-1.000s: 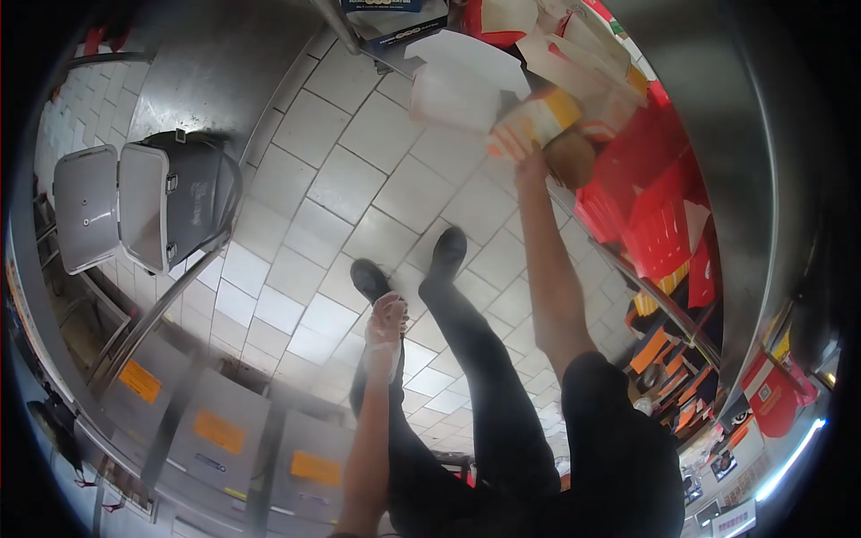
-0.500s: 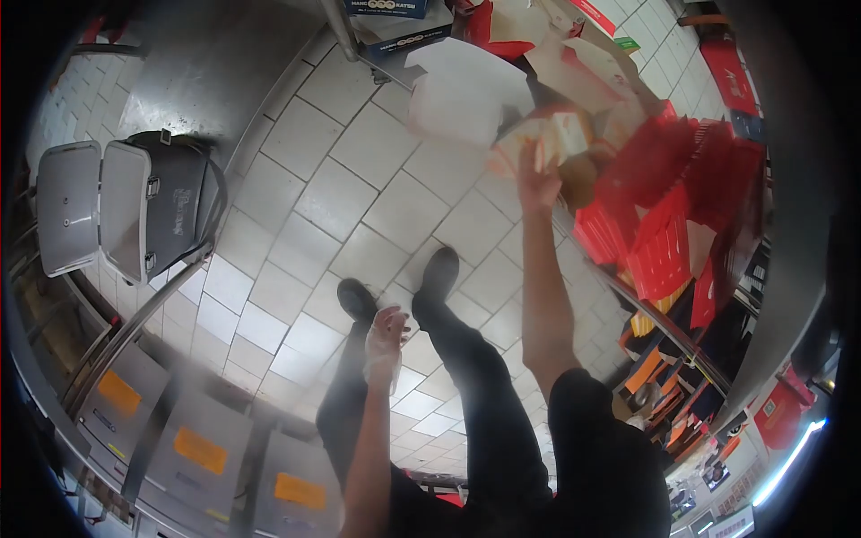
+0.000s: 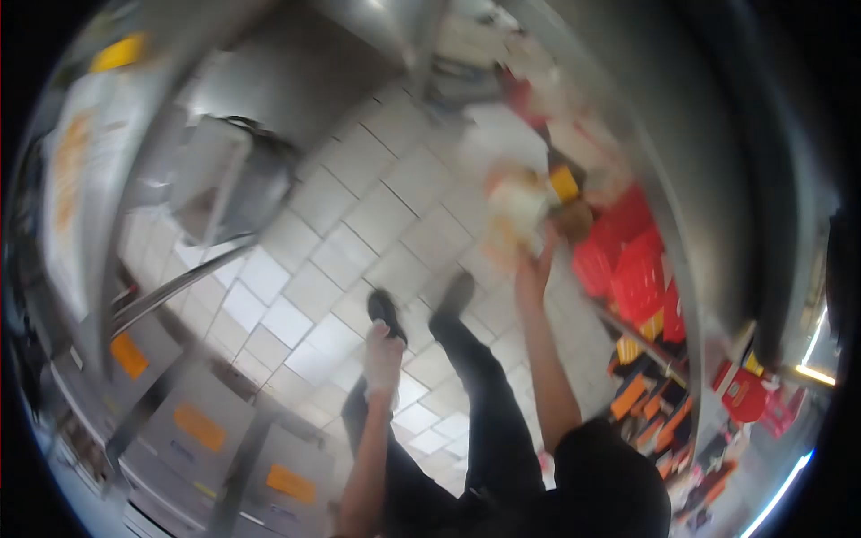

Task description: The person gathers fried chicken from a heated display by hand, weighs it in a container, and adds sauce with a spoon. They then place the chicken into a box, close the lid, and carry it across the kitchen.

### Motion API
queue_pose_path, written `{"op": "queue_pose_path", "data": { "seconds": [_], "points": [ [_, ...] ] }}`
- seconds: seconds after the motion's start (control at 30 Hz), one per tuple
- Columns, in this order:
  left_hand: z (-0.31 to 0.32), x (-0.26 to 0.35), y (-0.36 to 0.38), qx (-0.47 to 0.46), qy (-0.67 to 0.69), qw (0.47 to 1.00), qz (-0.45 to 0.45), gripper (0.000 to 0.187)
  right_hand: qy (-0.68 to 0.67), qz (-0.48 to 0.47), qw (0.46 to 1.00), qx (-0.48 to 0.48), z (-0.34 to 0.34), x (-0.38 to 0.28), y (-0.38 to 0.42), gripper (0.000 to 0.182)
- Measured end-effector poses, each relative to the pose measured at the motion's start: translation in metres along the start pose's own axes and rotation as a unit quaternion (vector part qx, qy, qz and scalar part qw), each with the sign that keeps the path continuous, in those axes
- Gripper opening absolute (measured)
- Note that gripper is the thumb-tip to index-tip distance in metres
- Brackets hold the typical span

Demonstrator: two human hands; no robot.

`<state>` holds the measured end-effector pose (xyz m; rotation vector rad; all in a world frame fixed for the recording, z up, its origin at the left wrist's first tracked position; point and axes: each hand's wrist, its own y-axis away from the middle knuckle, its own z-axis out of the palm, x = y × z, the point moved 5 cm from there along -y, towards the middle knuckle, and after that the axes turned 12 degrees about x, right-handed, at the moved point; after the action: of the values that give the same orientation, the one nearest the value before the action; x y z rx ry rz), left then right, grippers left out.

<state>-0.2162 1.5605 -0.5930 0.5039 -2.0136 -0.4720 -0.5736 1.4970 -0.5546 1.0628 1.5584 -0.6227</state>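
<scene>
My right hand (image 3: 534, 269) is raised at the right with its fingers against white-and-orange paper packaging (image 3: 520, 211); it appears to grip the lower edge, though blur hides the exact hold. Just beyond the fingers are a brown item (image 3: 572, 220) and a small yellow one (image 3: 564, 183). Red cartons (image 3: 628, 260) are stacked right of that hand, and a white carton (image 3: 502, 134) lies behind the packaging. My left hand (image 3: 384, 357), in a clear plastic glove, hangs low over my leg. Its fingers are curled closed, with nothing visible in them.
A grey bag-like case (image 3: 211, 184) stands at the left by a metal rail (image 3: 184, 278). Grey cabinets with orange labels (image 3: 199, 426) line the lower left. Light tiles (image 3: 350, 260) cover the floor. A metal panel edge (image 3: 659, 152) curves along the right, above shelves of folded cartons (image 3: 646, 403).
My view has turned and moved closer to the metal panel at the right. The packaging at my right hand now stands nearer to me. My left fingers have curled tighter.
</scene>
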Motion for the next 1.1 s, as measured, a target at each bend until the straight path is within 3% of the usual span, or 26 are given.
{"op": "queue_pose_path", "data": {
  "seconds": [0.03,0.07,0.1,0.13,0.23,0.27,0.3,0.33,0.37,0.4,0.43,0.47,0.5,0.53,0.57,0.63,0.67,0.7,0.77,0.8,0.83,0.87,0.93,1.0,1.07,1.1],
  "points": [
    [-0.030,0.047,0.017,0.025,0.019,0.998,-0.052,0.058,-0.058,0.183,0.973,-0.129,0.007,0.007,0.043,0.056],
    [-0.065,0.071,0.027,0.054,-0.030,0.998,0.034,0.064,-0.084,0.316,0.923,-0.204,0.015,0.025,0.092,0.047],
    [-0.102,0.090,0.042,0.086,-0.085,0.986,0.114,0.070,-0.069,0.315,0.897,-0.303,0.030,-0.008,0.137,0.043],
    [-0.145,0.114,0.056,0.124,-0.113,0.977,0.131,0.070,-0.053,0.301,0.863,-0.403,0.045,-0.045,0.183,0.039],
    [-0.275,0.101,0.094,0.234,-0.161,0.953,0.106,0.065,0.060,0.318,0.726,-0.607,0.081,-0.089,0.295,0.026],
    [-0.322,0.061,0.105,0.279,-0.137,0.947,0.081,0.063,0.242,0.214,0.678,-0.661,0.099,-0.104,0.319,0.028],
    [-0.364,0.023,0.119,0.318,-0.113,0.940,0.052,0.061,0.248,0.198,0.670,-0.670,0.116,-0.116,0.343,0.028],
    [-0.400,0.003,0.134,0.355,0.025,0.935,0.017,0.055,0.346,-0.028,0.655,-0.672,0.136,-0.124,0.363,0.033],
    [-0.436,-0.016,0.144,0.383,0.162,0.910,-0.011,0.050,0.417,-0.256,0.604,-0.630,0.161,-0.133,0.386,0.038],
    [-0.457,-0.050,0.157,0.394,0.171,0.903,-0.006,0.050,0.308,-0.348,0.615,-0.637,0.175,-0.118,0.400,0.044],
    [-0.469,-0.107,0.163,0.389,0.181,0.902,-0.055,0.045,0.304,-0.365,0.608,-0.636,0.187,-0.141,0.417,0.044],
    [-0.530,-0.144,0.126,0.394,0.209,0.891,-0.077,0.040,0.235,-0.247,0.661,-0.669,0.245,-0.191,0.462,0.041],
    [-0.555,-0.142,0.108,0.402,0.221,0.886,-0.064,0.040,0.168,-0.094,0.696,-0.692,0.264,-0.214,0.480,0.039],
    [-0.572,-0.133,0.090,0.414,0.199,0.887,-0.055,0.038,0.140,-0.040,0.693,-0.706,0.291,-0.234,0.499,0.035],
    [-0.591,-0.120,0.059,0.426,0.177,0.886,-0.040,0.036,0.134,-0.060,0.694,-0.705,0.319,-0.254,0.521,0.035],
    [-0.618,-0.095,-0.018,0.401,0.275,0.874,0.006,0.036,0.083,0.017,0.792,-0.605,0.344,-0.304,0.550,0.032],
    [-0.638,-0.062,-0.053,0.376,0.281,0.882,0.035,0.036,0.110,-0.063,0.755,-0.644,0.360,-0.325,0.566,0.031],
    [-0.663,-0.026,-0.089,0.350,0.284,0.891,0.063,0.037,0.112,-0.068,0.759,-0.638,0.370,-0.356,0.580,0.031],
    [-0.704,0.031,-0.162,0.305,0.238,0.912,0.137,0.039,0.023,0.014,0.735,-0.677,0.384,-0.411,0.609,0.032],
    [-0.722,0.050,-0.203,0.279,0.273,0.905,0.171,0.039,0.019,-0.051,0.740,-0.670,0.395,-0.426,0.607,0.034],
    [-0.741,0.066,-0.240,0.250,0.303,0.897,0.203,0.038,0.011,-0.031,0.782,-0.623,0.412,-0.421,0.594,0.034],
    [-0.767,0.091,-0.263,0.232,0.326,0.902,0.165,0.037,0.003,-0.013,0.820,-0.572,0.430,-0.415,0.580,0.035],
    [-0.811,0.108,-0.308,0.209,0.340,0.907,0.132,0.035,-0.031,-0.122,0.900,-0.417,0.469,-0.444,0.547,0.034],
    [-0.859,0.079,-0.374,0.191,0.216,0.947,0.143,0.030,-0.115,-0.113,0.959,-0.234,0.505,-0.488,0.520,0.036],
    [-0.899,-0.019,-0.458,0.237,0.138,0.959,0.066,0.024,-0.143,-0.076,0.982,-0.100,0.550,-0.498,0.479,0.029],
    [-0.927,-0.031,-0.457,0.224,0.091,0.965,0.102,0.017,-0.144,-0.067,0.983,-0.095,0.579,-0.498,0.457,0.029]
  ]
}}
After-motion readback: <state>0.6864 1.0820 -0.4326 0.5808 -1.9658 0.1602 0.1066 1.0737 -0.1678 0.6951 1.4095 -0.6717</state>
